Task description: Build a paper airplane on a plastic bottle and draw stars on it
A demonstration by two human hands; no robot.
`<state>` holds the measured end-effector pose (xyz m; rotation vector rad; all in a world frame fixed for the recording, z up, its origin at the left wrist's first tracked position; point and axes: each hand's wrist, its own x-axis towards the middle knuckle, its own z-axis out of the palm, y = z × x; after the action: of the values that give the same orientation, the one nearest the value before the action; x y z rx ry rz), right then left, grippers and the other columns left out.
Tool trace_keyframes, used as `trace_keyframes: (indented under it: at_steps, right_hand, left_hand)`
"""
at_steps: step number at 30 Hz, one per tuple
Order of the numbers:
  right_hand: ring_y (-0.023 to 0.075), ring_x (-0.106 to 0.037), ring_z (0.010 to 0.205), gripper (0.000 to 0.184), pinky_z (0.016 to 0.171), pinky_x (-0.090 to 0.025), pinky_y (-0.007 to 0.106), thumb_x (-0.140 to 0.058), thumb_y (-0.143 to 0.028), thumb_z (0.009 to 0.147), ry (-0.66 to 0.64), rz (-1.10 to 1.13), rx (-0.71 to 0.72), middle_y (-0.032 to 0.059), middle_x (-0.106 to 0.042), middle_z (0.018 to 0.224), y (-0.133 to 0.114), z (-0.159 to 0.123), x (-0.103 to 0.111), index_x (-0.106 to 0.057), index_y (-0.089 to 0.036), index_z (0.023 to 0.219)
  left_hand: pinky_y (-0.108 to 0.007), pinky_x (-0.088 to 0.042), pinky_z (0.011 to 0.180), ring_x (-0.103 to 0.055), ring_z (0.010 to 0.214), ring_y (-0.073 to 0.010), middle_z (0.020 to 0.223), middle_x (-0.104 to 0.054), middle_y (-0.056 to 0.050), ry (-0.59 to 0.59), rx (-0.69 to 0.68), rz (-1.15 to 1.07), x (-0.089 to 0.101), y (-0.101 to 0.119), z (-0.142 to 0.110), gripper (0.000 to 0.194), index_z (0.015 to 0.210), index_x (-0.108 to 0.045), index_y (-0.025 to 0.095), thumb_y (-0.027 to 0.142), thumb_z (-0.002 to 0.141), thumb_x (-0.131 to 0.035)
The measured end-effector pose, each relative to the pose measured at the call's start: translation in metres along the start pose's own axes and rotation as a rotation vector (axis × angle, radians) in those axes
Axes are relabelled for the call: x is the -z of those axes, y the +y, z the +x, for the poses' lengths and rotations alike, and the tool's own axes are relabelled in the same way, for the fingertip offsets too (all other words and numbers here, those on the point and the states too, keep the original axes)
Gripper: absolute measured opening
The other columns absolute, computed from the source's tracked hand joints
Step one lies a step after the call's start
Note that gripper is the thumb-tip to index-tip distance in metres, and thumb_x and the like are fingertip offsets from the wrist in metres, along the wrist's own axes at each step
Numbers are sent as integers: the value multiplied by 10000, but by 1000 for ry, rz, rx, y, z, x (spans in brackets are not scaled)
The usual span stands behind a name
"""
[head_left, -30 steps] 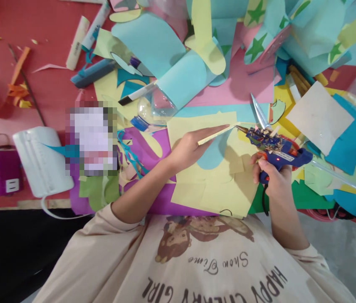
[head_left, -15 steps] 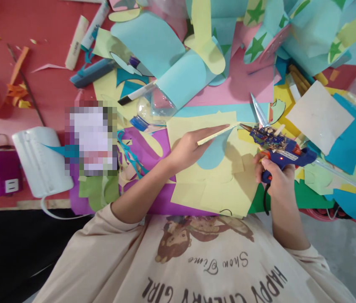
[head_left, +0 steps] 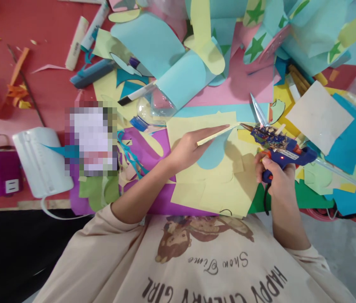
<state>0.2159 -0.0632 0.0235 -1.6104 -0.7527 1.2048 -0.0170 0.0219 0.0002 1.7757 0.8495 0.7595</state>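
My left hand [head_left: 190, 147] holds a piece of yellow paper [head_left: 218, 134] edge-up, tilted, its fingers stretched along the far side and the thumb hidden. In my right hand [head_left: 274, 172] is a blue glue gun [head_left: 287, 153], gripped by its handle, with a small red light showing. Its nozzle points left and meets or nearly meets the right end of the held paper. Scraps and strings of dried glue cling to the gun's front, and a clear glue stick [head_left: 348, 168] sticks out behind. Beneath lie yellow sheets [head_left: 209, 193] and a light blue rounded shape [head_left: 211, 158].
Light blue paper shapes with green stars [head_left: 255, 46] crowd the back. Scissor-like metal blades [head_left: 258, 109] stand beside the nozzle. A white pouch [head_left: 43, 162], markers [head_left: 77, 42] and orange scraps [head_left: 20, 92] lie left. A pale square [head_left: 320, 118] lies right.
The glue gun and my right hand have shifted very slightly to the right. My left hand and the yellow paper stay where they were.
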Motion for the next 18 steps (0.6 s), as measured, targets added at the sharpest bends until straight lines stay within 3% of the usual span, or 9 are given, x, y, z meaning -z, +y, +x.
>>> trace_keyframes:
  at_steps: [9, 12, 15, 18]
  right_hand:
    - [90, -457, 294, 230, 270, -277, 237, -731, -340, 734, -12, -41, 1, -23, -618, 527, 1, 1, 5, -591, -189, 632]
    - [84, -467, 306, 152, 292, -311, 256, -708, -321, 753, 45, -26, 83, -4, -682, 635, -6, 6, 12, -654, -187, 708]
    - [78, -516, 372, 171, 345, -320, 279, -679, -317, 731, 173, 29, 147, 52, -737, 872, -16, 20, 33, -707, -186, 837]
    - [102, -504, 382, 182, 364, -249, 295, -608, -381, 722, 301, 119, 134, 22, -697, 730, -23, 41, 65, -684, -230, 789]
  left_hand:
    - [-297, -449, 1120, -566, 1308, -203, 1409, -591, -40, 5, -50, -27, 1, 2, 0, 416, 1374, -583, 220, 358, 1014, -428]
    - [-305, -427, 1136, -551, 1323, -212, 1420, -581, -35, 4, 0, -40, 1, 4, 0, 439, 1374, -584, 222, 406, 1012, -418]
    - [-315, -436, 1117, -562, 1308, -229, 1391, -609, -53, 36, 73, -60, -1, 5, -1, 473, 1348, -608, 208, 467, 1000, -419]
    - [-303, -478, 1033, -612, 1210, -222, 1283, -676, -68, 88, 135, -68, -3, 5, 0, 465, 1288, -647, 208, 491, 977, -447]
